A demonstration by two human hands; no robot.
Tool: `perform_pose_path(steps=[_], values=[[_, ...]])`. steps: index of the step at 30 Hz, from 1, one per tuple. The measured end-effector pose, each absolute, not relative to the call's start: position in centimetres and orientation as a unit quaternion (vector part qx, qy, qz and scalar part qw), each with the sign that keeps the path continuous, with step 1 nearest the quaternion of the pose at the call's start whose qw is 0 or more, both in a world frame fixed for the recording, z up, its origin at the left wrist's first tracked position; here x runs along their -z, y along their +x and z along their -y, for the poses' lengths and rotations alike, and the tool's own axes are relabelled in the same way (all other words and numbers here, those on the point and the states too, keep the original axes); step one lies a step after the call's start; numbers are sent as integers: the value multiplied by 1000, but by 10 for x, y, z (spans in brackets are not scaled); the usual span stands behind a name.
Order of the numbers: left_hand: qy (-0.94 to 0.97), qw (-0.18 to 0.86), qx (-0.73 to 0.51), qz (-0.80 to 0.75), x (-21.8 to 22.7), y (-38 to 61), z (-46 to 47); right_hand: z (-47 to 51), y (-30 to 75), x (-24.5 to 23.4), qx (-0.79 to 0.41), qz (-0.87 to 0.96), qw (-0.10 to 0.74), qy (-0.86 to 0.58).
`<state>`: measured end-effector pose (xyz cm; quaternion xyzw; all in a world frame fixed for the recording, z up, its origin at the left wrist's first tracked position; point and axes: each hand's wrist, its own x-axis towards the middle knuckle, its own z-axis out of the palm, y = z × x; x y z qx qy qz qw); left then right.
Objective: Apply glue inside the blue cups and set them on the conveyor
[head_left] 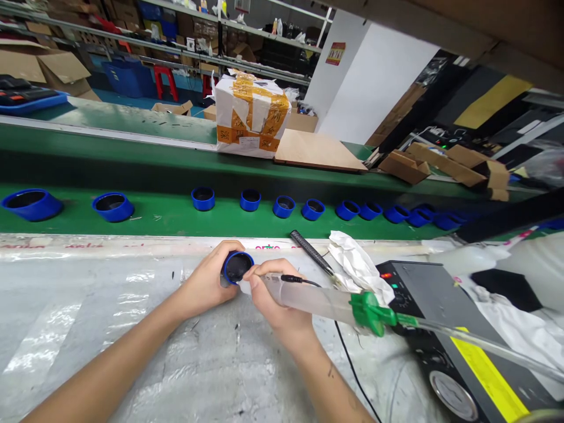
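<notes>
My left hand [205,285] is wrapped round a small blue ring-shaped part [237,267] with a dark inside, holding it just above the plastic-covered bench. My right hand [273,299] grips a clear syringe-like dispenser [317,298] with a green cap [369,312], its tip resting at the rim of the blue part. A thin black cable [348,358] and a clear tube run back from the dispenser toward the right.
Several blue ring parts [250,200] sit in a row on the green conveyor belt [167,214]. A black control box [436,317] with lit indicators stands at right, beside a white rag [356,261] and a black brush [311,251]. A taped carton [251,114] and cardboard lie behind.
</notes>
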<state>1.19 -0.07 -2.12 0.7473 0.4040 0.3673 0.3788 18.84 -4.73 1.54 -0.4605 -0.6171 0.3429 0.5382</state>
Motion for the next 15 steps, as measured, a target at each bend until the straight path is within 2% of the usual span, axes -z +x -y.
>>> perform_pose_path(steps=[15], values=[[752, 376, -365, -400, 21, 11, 2, 41, 174, -19, -323, 599, 571, -459]])
